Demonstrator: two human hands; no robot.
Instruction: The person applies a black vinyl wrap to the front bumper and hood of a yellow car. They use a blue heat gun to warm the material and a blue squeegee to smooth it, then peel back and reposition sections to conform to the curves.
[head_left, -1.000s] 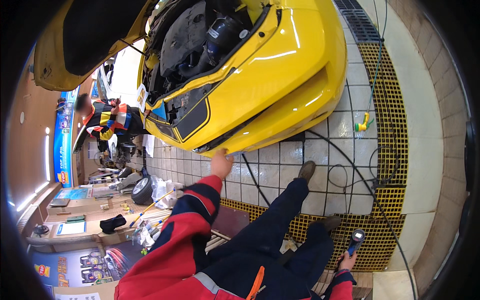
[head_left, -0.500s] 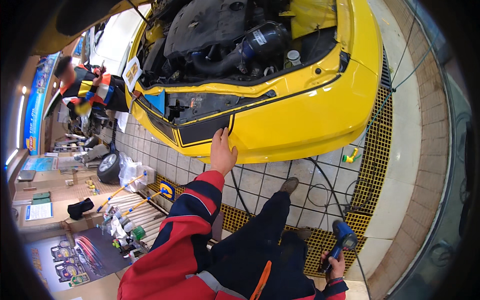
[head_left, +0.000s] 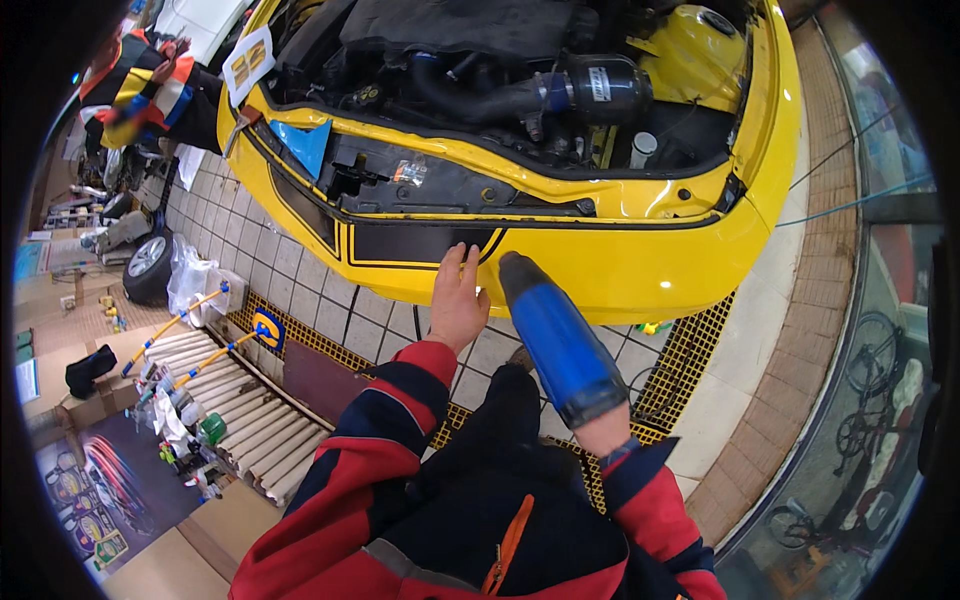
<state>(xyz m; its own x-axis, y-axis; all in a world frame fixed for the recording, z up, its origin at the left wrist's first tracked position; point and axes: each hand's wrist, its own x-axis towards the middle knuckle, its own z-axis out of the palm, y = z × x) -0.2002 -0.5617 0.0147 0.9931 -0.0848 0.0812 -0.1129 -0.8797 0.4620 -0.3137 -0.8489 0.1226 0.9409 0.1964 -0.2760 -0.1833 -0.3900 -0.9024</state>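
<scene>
My left hand (head_left: 460,302) rests its outstretched fingertips on the right end of a black stripe decal (head_left: 418,246) along the front of a yellow car (head_left: 650,265). Nothing is in that hand. My right hand (head_left: 604,432) grips a blue heat gun (head_left: 565,345). Its dark nozzle points at the yellow panel just right of my left fingers; whether it touches cannot be told. The heat gun's body hides most of the right fingers. A blue triangular squeegee-like piece (head_left: 303,146) lies at the edge of the engine bay.
The engine bay stands open, with a dark air intake (head_left: 600,90). At the left another person (head_left: 140,95) stands beside the car. A wheel (head_left: 150,265), blue-and-yellow poles (head_left: 215,352) and a slatted bench (head_left: 255,420) are lower left. Yellow floor grating (head_left: 690,350) runs right.
My right hand has brought the heat gun up from low on the right to the car's front panel. My left hand stays at the stripe's end while the view has shifted.
</scene>
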